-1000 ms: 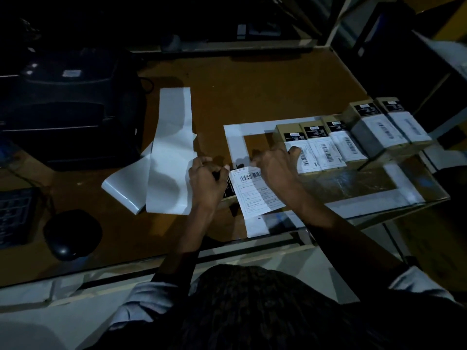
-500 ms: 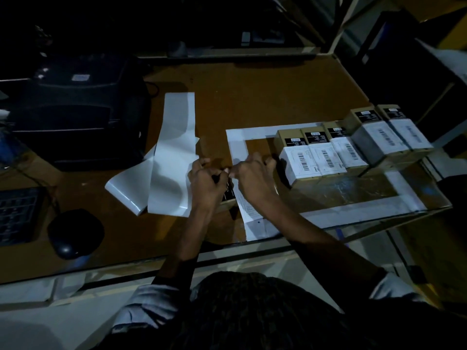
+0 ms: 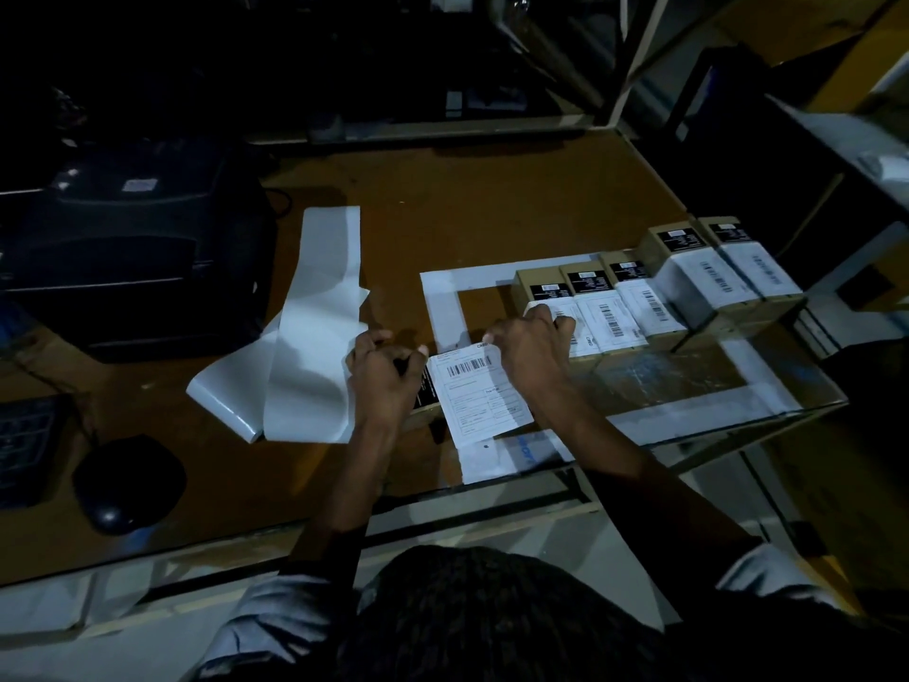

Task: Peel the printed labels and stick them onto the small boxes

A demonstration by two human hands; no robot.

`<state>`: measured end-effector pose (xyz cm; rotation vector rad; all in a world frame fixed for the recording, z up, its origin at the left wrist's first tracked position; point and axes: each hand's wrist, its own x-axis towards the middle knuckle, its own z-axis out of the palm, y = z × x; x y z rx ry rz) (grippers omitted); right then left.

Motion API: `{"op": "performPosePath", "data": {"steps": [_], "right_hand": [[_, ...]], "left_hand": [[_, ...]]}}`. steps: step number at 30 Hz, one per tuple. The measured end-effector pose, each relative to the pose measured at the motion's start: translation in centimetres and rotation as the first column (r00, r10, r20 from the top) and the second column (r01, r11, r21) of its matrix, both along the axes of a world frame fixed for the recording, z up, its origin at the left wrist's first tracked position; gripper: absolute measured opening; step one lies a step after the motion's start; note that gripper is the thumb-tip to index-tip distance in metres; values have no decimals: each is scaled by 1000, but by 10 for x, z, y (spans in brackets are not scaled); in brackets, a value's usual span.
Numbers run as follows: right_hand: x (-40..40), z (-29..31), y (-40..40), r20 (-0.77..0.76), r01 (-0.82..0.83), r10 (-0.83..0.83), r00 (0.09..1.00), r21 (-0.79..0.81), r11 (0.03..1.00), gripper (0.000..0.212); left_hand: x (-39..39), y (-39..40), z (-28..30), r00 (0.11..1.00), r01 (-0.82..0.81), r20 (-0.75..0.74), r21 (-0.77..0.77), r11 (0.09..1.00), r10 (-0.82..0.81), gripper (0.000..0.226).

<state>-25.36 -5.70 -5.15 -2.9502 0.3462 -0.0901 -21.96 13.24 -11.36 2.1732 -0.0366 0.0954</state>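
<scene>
A white printed label (image 3: 479,393) with a barcode lies over a small brown box (image 3: 422,403) near the desk's front edge. My left hand (image 3: 381,376) pinches the label's upper left corner, curled over the box. My right hand (image 3: 529,359) pinches the label's upper right corner. Most of the box is hidden under the label and my left hand. To the right runs a row of several small brown boxes (image 3: 610,312) that carry white barcode labels.
A long curl of white backing paper (image 3: 305,347) lies left of my hands. A black label printer (image 3: 133,248) stands at the back left. A black mouse (image 3: 125,484) and a keyboard corner (image 3: 24,445) sit at the left. White tape (image 3: 442,307) marks a rectangle on the desk.
My right hand has drawn away from my left to the right, spreading the label flat again over the box. My left hand has kept its place.
</scene>
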Motion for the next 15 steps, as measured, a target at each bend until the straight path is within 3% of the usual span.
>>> {"op": "performPosePath", "data": {"steps": [3,5,7,10,13,15], "right_hand": [[-4,-10,-7,101,45,-48,994,36,998,19],[-10,-14,-9,158,38,-53,986,100,994,20],[-14,-18,-12,209,-9,-27,978,169,986,27],[-22,-27,-20,239,-103,43,970,246,964,49],[-37,-29,-24,258,-202,116,959,335,920,63],[-49,-29,-26,215,-205,136,967,336,920,75]], "left_hand": [[-3,-2,4,999,6,37,47,999,-8,23],[-7,-1,9,995,14,95,176,984,-31,23],[-10,1,15,986,30,146,296,955,-76,21],[-18,0,29,967,92,193,338,937,-164,11],[-29,8,42,946,208,157,379,902,-284,14],[-30,22,46,917,358,43,343,868,-396,24]]}}
